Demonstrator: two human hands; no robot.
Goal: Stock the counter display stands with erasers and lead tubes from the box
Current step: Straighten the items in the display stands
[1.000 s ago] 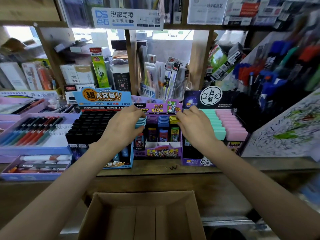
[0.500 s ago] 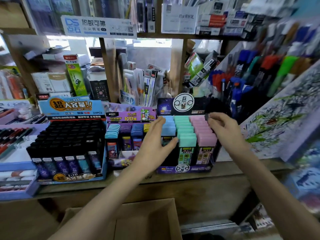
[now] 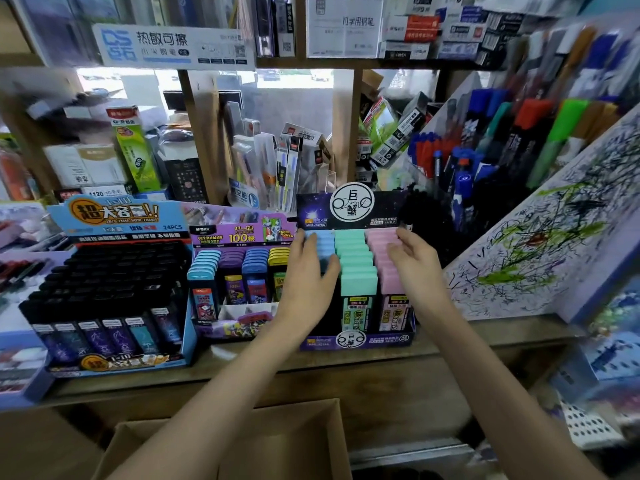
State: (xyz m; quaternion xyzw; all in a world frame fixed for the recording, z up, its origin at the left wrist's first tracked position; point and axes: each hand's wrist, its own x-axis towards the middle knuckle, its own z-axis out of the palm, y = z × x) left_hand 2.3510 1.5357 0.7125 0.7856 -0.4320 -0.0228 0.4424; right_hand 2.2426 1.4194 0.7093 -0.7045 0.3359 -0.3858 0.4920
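The lead tubes [image 3: 356,261] stand packed in three columns, blue, green and pink caps, inside the purple display stand [image 3: 356,341], which sits at the front edge of the counter [image 3: 467,337], toward its right end. The left hand [image 3: 308,275] lies flat over the blue column, fingers straight on the caps and the thumb against the green ones. It grasps nothing. The right hand [image 3: 412,268] rests relaxed fingers on the pink caps, also holding nothing. It looks like a tidying or levelling press rather than a pick.

These tubes are probably light, stiff plastic with smooth sides, so they will slip if pinched low, and the thin leads inside would break if dropped. The safest hold is on the wide flat faces just under the cap, lifting or seating each one straight along its slot.

Below the counter's front edge, the cardboard box [image 3: 311,441] shows no stock that I can see.
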